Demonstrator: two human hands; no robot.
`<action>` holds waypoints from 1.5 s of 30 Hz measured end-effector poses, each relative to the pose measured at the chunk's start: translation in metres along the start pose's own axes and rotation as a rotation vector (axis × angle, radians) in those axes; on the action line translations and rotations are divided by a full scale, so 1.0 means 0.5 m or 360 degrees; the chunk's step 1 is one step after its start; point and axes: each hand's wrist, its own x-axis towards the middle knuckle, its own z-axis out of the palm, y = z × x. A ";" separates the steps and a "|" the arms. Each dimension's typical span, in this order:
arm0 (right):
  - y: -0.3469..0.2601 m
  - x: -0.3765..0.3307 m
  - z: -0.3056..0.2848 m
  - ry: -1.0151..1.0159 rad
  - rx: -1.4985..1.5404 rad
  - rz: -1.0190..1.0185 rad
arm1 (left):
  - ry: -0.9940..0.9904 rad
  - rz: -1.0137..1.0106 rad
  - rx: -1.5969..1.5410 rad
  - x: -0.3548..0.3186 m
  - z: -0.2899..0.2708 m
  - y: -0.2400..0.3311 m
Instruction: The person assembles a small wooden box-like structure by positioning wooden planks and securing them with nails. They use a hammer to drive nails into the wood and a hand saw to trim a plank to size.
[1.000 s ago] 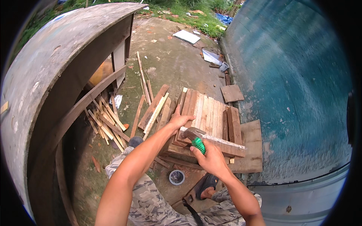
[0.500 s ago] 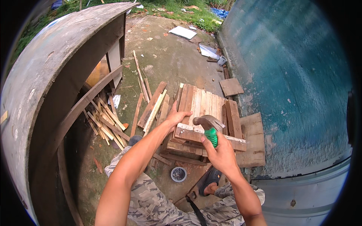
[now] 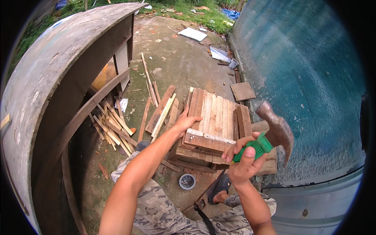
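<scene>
Green-handled claw hammer (image 3: pixel 270 137) being clenched in the right hand (image 3: pixel 243 162), raised beside the wooden pallet (image 3: pixel 213 125); left hand (image 3: pixel 187 120) pressing open-fingered on its near plank (image 3: pixel 203 140).

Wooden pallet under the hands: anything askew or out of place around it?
Yes. A loose plank lies crosswise on the wooden pallet, angled against its slats, pinned by the left hand. Scrap sticks lie scattered left.
</scene>
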 end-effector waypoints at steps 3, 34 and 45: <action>0.039 -0.025 -0.022 -0.0659 -0.1246 0.0444 | -0.0040 0.0015 0.0105 -0.005 -0.004 0.003; 0.039 -0.021 -0.033 -0.0745 -0.1359 0.0687 | 0.0053 0.0087 0.0105 0.012 -0.004 -0.013; 0.028 -0.018 0.006 -0.0269 -0.0604 0.0394 | 0.0124 0.0096 0.0099 0.001 0.000 -0.013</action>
